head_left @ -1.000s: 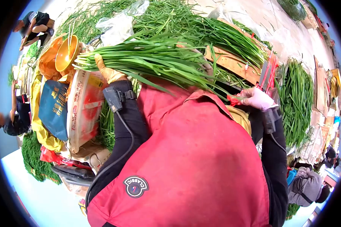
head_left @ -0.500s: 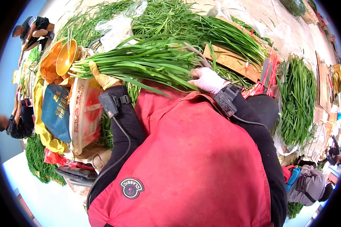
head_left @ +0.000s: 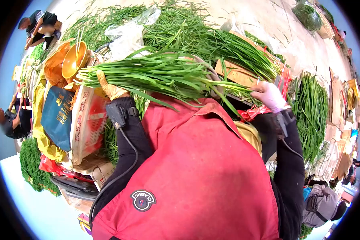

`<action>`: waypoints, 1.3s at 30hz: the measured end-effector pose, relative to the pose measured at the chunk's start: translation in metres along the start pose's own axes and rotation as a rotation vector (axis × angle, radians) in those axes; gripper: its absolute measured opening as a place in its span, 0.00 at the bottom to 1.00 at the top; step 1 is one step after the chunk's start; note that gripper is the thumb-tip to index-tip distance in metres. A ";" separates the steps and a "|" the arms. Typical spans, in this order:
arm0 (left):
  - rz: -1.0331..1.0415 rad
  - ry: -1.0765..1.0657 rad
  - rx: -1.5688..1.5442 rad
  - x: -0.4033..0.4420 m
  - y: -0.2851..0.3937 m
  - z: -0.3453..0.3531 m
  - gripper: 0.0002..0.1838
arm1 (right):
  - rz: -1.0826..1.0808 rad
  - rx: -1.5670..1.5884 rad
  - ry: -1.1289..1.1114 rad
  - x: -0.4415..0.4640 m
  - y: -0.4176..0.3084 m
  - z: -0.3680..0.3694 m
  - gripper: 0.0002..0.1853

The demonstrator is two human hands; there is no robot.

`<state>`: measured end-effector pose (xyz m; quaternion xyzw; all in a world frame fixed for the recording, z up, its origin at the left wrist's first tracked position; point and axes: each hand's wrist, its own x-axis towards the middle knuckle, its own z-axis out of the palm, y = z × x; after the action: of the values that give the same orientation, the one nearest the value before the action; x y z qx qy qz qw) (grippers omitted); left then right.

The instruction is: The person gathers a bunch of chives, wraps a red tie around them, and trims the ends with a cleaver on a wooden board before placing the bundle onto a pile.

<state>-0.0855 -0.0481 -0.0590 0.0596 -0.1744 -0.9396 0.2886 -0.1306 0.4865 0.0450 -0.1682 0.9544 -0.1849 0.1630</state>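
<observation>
A thick bunch of garlic chives (head_left: 160,74) lies across my lap in front of the red apron (head_left: 204,160), pale stem ends to the left. My left hand (head_left: 111,86), in a yellowish glove, is wrapped round it near those ends. Off to the right, my right hand (head_left: 270,96), in a whitish glove, pinches the tips of a few chive strands (head_left: 232,85) that stretch out from the bunch's right end. The leafy right end of the bunch is loose and partly drooping.
Beyond the bunch lie a heap of chives (head_left: 180,28), a clear plastic bag (head_left: 126,44) and a wooden board (head_left: 236,72). An orange bowl (head_left: 73,62) and a crate (head_left: 84,120) stand left. More chives (head_left: 310,116) lie right. Other people sit at the far left.
My right hand has moved right, away from the bunch, with a few strands drawn out in its fingers. My left hand keeps its hold in nearly the same place.
</observation>
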 end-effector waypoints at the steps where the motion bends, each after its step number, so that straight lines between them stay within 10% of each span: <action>1: -0.072 -0.042 -0.056 -0.004 0.001 0.003 0.23 | 0.021 -0.012 0.001 -0.010 0.009 -0.016 0.13; 8: -0.079 0.071 -0.038 -0.022 0.005 0.018 0.23 | 0.308 0.140 -0.105 -0.054 0.114 -0.085 0.10; 13: -0.123 0.074 -0.140 -0.035 0.016 0.035 0.21 | 0.596 -0.229 -0.399 -0.014 0.011 -0.139 0.09; 16: -0.097 0.044 -0.212 -0.029 0.014 0.019 0.21 | 0.358 -0.378 -0.460 0.069 -0.024 -0.165 0.09; 24: -0.073 0.015 -0.315 -0.024 0.020 0.011 0.20 | -1.063 0.247 0.451 0.238 -0.450 -0.185 0.13; 29: -0.013 0.029 -0.292 -0.020 0.018 0.017 0.23 | -1.425 0.244 0.376 0.201 -0.474 -0.157 0.17; 39: -0.189 -0.054 -0.454 -0.020 -0.003 0.025 0.22 | -0.761 0.337 0.178 0.218 -0.303 -0.109 0.11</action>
<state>-0.0760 -0.0269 -0.0370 -0.0159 0.0401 -0.9787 0.2005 -0.2865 0.1708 0.2102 -0.4627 0.7912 -0.3992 0.0252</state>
